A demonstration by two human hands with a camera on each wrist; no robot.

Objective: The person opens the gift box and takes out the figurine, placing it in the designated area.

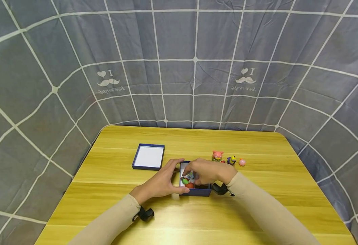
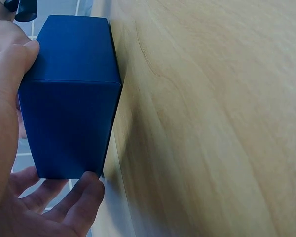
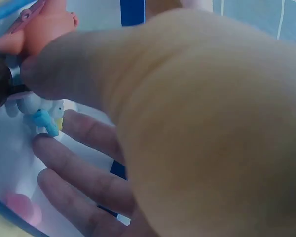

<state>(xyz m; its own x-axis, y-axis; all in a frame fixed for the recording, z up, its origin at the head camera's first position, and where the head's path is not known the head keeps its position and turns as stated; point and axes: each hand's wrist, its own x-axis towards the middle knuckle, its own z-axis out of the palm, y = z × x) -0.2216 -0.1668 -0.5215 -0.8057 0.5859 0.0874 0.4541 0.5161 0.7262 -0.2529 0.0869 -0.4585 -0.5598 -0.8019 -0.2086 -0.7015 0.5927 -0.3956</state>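
A dark blue box (image 1: 197, 192) with a white inside stands near the middle of the table. My left hand (image 1: 160, 182) grips it at the left, thumb on the near wall and fingers at the far side; its plain blue outside (image 2: 69, 128) fills much of the left wrist view. Reaching into the box from the right, my right hand (image 1: 206, 170) pinches a small white-and-blue toy figure (image 3: 48, 118) between thumb and fingers. Beside it lie a green toy (image 1: 185, 181) and an orange-red toy (image 1: 190, 185). A pink piece (image 3: 23, 207) shows at the box's edge.
A shallow blue tray-like lid (image 1: 149, 156), white inside, lies behind and left of the box. Right of the box stand a pink figure (image 1: 217, 155), a yellow-and-blue figure (image 1: 231, 160) and a small pink toy (image 1: 242, 162). A grey checked curtain (image 1: 179, 78) surrounds the table.
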